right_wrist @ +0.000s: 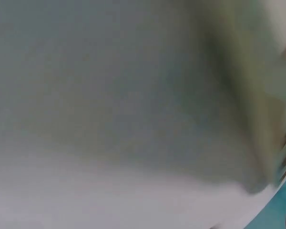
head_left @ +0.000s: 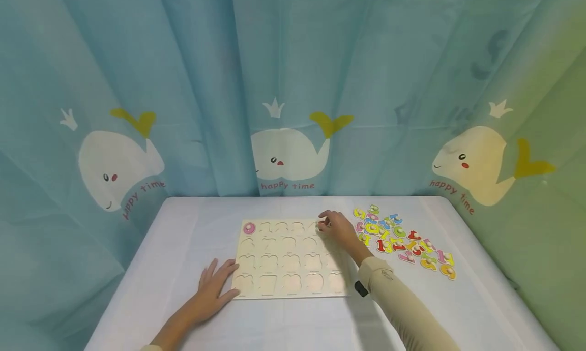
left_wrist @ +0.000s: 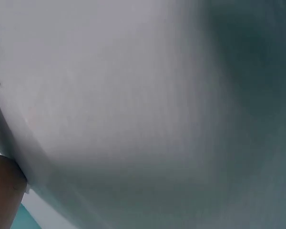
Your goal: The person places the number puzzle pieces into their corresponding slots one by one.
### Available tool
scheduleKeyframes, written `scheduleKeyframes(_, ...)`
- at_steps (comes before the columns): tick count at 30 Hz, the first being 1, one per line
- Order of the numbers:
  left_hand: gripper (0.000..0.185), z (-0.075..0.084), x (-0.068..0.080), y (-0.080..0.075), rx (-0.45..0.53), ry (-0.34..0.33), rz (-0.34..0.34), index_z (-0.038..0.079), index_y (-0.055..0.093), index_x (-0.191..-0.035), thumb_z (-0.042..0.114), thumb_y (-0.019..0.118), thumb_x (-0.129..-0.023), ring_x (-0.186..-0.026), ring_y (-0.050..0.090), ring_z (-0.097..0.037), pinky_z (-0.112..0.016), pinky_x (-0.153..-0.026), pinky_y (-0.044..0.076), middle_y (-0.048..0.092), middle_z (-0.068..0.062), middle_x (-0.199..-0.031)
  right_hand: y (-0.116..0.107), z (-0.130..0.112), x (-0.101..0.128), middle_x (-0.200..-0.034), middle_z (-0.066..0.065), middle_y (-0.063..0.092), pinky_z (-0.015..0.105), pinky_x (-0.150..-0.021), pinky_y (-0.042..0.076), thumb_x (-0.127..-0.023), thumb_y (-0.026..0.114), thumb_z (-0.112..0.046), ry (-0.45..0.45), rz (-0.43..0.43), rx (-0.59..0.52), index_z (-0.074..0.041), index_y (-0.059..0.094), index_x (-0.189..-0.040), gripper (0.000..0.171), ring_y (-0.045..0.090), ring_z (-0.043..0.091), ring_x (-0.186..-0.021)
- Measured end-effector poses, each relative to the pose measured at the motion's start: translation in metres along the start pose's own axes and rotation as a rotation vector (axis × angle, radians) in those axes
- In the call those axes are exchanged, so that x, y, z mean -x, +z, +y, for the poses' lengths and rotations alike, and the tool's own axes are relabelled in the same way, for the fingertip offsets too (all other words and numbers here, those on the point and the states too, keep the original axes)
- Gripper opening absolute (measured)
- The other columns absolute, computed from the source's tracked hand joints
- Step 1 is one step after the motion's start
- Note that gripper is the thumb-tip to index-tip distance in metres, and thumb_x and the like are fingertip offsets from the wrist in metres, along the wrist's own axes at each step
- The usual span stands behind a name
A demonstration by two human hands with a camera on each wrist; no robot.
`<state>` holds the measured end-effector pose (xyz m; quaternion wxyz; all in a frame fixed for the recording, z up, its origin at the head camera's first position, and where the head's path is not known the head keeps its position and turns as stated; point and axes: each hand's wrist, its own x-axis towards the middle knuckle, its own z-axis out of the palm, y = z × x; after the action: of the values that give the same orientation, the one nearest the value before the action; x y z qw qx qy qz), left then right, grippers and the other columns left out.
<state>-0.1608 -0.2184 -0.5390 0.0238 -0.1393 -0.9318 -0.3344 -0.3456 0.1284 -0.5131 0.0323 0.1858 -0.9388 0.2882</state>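
A pale wooden puzzle board (head_left: 279,245) with rows of cut-out recesses lies on the table. In its far left recess sits a pink zero piece (head_left: 249,228). My left hand (head_left: 214,290) rests flat at the board's left edge, fingers spread and fingertips on the rim. Over the board's far right corner, my right hand (head_left: 339,230) pinches a small puzzle piece, mostly hidden by the fingers at the top row. Both wrist views are blurred and show mainly pale surface; a bit of skin (left_wrist: 5,191) shows at the left wrist view's lower left corner.
Several colourful number pieces (head_left: 399,246) with small knobs lie in a loose heap right of the board. A black object (head_left: 360,289) sits by the right sleeve. The white table (head_left: 183,239) is backed by a blue curtain (head_left: 201,86) with whale prints.
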Motion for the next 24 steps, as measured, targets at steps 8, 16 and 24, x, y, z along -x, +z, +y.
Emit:
scheduleKeyframes(8,0.057,-0.007,-0.002,-0.004,-0.086,0.027,0.010,0.007,0.048,-0.133,0.036,0.065,-0.087,-0.131,0.018,-0.047,-0.067,-0.099,0.012,0.041,-0.014,-0.142,0.030,-0.048,-0.019,-0.081,0.001,0.060,0.032,-0.064,0.049,-0.087,0.068,-0.017,-0.052,-0.061,-0.007,-0.008,0.063,-0.110,0.025,0.055,0.019,-0.079)
scheduleKeyframes(16,0.054,-0.006,-0.006,-0.002,-0.072,0.091,0.044,0.005,0.050,-0.131,0.031,0.067,-0.087,-0.129,0.020,-0.049,-0.068,-0.097,0.012,0.043,-0.015,-0.138,0.052,-0.076,-0.030,-0.083,0.003,0.061,0.030,-0.066,0.049,-0.088,0.068,-0.015,-0.073,-0.122,0.010,-0.005,0.064,-0.109,0.024,0.056,0.018,-0.078)
scheduleKeyframes(24,0.055,-0.006,-0.003,0.000,-0.068,0.066,0.007,0.004,0.048,-0.133,0.033,0.064,-0.088,-0.131,0.021,-0.046,-0.067,-0.099,0.014,0.041,-0.014,-0.140,0.070,-0.095,-0.032,-0.087,0.003,0.062,0.033,-0.078,0.050,-0.087,0.068,-0.014,-0.074,-0.144,-0.014,-0.006,0.064,-0.106,0.021,0.059,0.017,-0.082)
